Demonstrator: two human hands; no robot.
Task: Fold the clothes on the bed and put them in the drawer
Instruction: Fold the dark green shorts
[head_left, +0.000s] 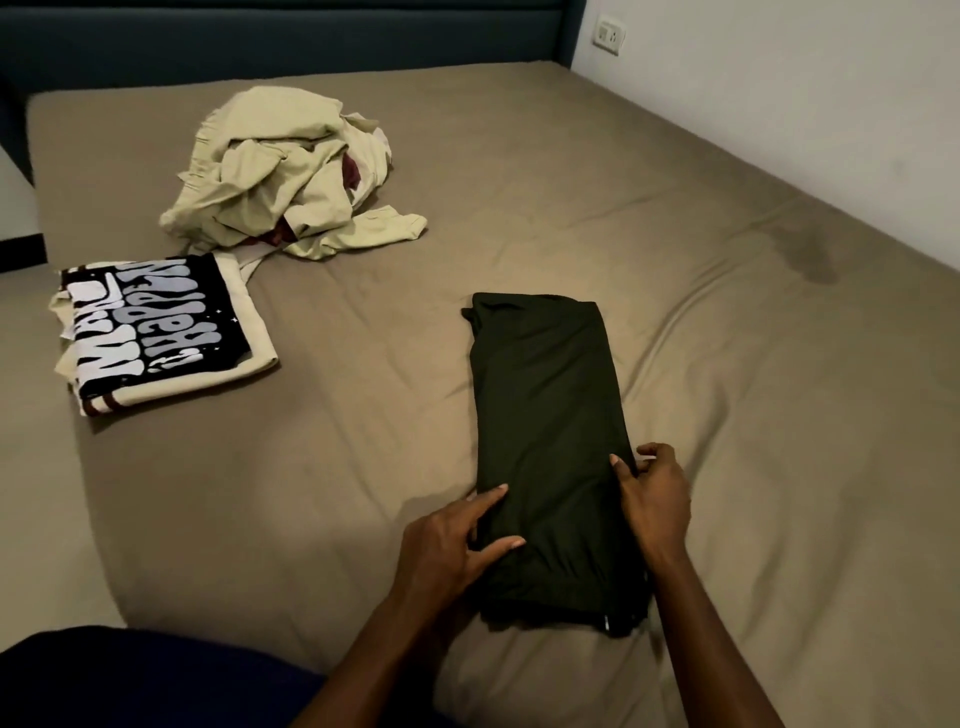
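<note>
A dark green garment (545, 415) lies folded into a long narrow strip on the bed, running away from me. My left hand (452, 545) pinches its near left edge between thumb and fingers. At the right edge, my right hand (654, 493) grips the cloth with curled fingers. A folded cream shirt with a black printed panel (161, 332) lies flat at the left. Behind it sits an unfolded heap of pale beige clothes (280, 176) with some maroon cloth showing inside.
The bed (727, 364) has a taupe sheet with a darker patch at the right. A dark blue headboard (260, 41) stands at the back. A white wall with a socket (609, 32) borders the right side. No drawer is in view.
</note>
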